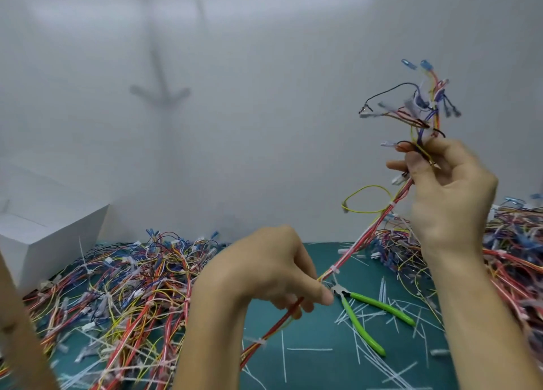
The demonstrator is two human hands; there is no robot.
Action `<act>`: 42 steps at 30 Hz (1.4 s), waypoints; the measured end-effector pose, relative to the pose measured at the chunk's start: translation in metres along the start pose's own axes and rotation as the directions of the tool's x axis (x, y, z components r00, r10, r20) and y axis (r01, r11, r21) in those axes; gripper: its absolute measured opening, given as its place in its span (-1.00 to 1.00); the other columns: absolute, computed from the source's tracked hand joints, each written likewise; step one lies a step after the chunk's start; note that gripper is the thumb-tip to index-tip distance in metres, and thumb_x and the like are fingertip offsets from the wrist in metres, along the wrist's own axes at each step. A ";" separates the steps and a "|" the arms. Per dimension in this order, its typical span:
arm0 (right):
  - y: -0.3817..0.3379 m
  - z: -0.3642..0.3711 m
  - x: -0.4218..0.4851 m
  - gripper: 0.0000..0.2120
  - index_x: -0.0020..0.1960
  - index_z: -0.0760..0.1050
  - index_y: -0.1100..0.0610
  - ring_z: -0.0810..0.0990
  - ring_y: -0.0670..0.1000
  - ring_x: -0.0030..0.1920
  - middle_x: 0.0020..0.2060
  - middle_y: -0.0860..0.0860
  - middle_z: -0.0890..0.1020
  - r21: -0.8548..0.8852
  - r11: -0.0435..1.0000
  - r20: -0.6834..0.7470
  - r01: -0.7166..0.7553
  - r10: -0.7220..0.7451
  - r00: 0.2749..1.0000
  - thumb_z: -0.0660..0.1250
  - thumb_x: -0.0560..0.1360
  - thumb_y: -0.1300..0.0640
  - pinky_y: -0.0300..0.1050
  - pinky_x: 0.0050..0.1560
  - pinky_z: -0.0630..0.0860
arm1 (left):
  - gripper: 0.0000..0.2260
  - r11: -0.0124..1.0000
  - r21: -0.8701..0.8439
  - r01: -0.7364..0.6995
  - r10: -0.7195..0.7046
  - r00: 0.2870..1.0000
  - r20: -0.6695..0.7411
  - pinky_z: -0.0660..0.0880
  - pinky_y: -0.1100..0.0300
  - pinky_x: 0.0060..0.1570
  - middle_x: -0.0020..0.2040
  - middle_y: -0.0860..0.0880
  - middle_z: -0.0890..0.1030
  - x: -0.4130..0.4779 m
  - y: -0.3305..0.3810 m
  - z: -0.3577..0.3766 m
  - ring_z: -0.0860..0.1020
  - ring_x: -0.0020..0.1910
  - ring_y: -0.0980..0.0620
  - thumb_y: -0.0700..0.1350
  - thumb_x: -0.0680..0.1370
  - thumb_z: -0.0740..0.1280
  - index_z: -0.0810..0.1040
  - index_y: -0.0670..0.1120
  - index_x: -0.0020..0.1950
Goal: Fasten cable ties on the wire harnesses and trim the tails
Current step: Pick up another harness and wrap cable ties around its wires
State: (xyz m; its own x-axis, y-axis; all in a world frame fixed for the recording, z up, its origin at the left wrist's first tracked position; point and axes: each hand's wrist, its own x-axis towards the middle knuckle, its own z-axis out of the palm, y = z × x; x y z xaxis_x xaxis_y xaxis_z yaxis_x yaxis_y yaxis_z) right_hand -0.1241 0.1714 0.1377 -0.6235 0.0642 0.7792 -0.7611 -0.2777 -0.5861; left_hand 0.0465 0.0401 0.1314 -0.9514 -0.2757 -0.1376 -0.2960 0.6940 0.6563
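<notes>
Red harness (361, 238) stretches between both hands. Left hand (264, 266) pinches it low, right hand (446, 190) grips the blurry top end.

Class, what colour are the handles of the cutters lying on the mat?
The cutters have bright green handles, shown best in the head view.

Your green table (317, 328) has wire piles (132, 287) on both sides. You see green cutters (382, 305) lying among white tie bits (308, 349).
</notes>
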 end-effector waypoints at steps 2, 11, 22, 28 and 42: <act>0.000 0.000 0.000 -0.86 0.10 0.55 -0.01 0.73 -0.09 -0.14 -0.09 -0.14 0.68 -0.054 0.998 -0.013 0.038 -0.038 0.999 0.31 0.60 0.19 -0.05 -0.08 0.65 | -0.85 0.999 -0.050 0.014 -0.014 1.000 0.014 0.60 0.26 -0.31 -0.26 -0.07 0.72 -0.001 0.000 0.000 0.71 -0.30 0.02 -0.12 0.44 0.52 0.70 -0.21 -0.14; -0.019 0.008 -0.003 -0.84 0.11 0.52 0.04 0.72 -0.07 -0.11 -0.08 -0.10 0.68 0.109 0.994 0.116 0.014 -0.027 0.993 0.30 0.60 0.26 -0.13 -0.02 0.63 | -0.88 0.931 -0.334 -0.149 -0.076 0.814 -0.576 0.64 0.07 -0.27 -0.33 -0.16 0.68 0.009 -0.001 -0.006 0.69 -0.37 -0.15 -0.29 0.56 0.36 0.55 -0.27 -0.18; -0.025 0.034 -0.030 -0.88 0.12 0.48 0.17 0.73 0.05 -0.15 -0.09 0.10 0.72 0.228 0.801 0.570 -0.554 0.352 0.743 0.32 0.60 0.19 -0.15 -0.30 0.62 | -0.92 0.805 -0.293 -0.516 0.031 0.529 -0.848 0.56 0.32 -0.39 -0.26 -0.12 0.69 0.026 0.035 0.015 0.69 -0.36 0.09 -0.22 0.56 0.38 0.57 -0.15 -0.13; -0.004 0.031 -0.028 -0.79 -0.04 0.47 0.05 0.70 0.07 -0.20 -0.23 0.04 0.67 -0.066 0.803 0.549 -0.592 0.525 0.651 0.19 0.58 0.34 0.04 -0.18 0.65 | -0.85 0.833 -0.442 -0.333 -0.037 0.764 -0.644 0.67 0.02 -0.12 -0.21 -0.17 0.66 0.040 0.007 0.014 0.68 -0.25 -0.04 -0.34 0.59 0.25 0.49 -0.14 -0.11; -0.012 0.028 -0.028 -0.53 -0.53 0.41 0.01 0.46 -0.08 -0.32 -0.46 -0.10 0.47 -0.259 0.965 0.404 0.043 0.067 0.912 0.33 0.55 0.16 -0.18 -0.31 0.30 | -0.72 0.986 -0.031 0.165 -0.161 0.982 0.099 0.64 0.22 -0.19 0.12 -0.15 0.68 0.044 -0.050 0.011 0.66 -0.10 -0.01 -0.40 0.54 0.31 0.60 -0.19 0.20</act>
State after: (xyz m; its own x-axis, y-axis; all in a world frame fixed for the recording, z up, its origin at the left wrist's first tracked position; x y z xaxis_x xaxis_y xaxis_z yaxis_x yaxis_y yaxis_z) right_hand -0.0922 0.1459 0.1290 -0.5477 -0.3478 0.7610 -0.8078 -0.0173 -0.5892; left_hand 0.0184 0.0007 0.0849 -0.8949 -0.3171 -0.3141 -0.4462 0.6178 0.6475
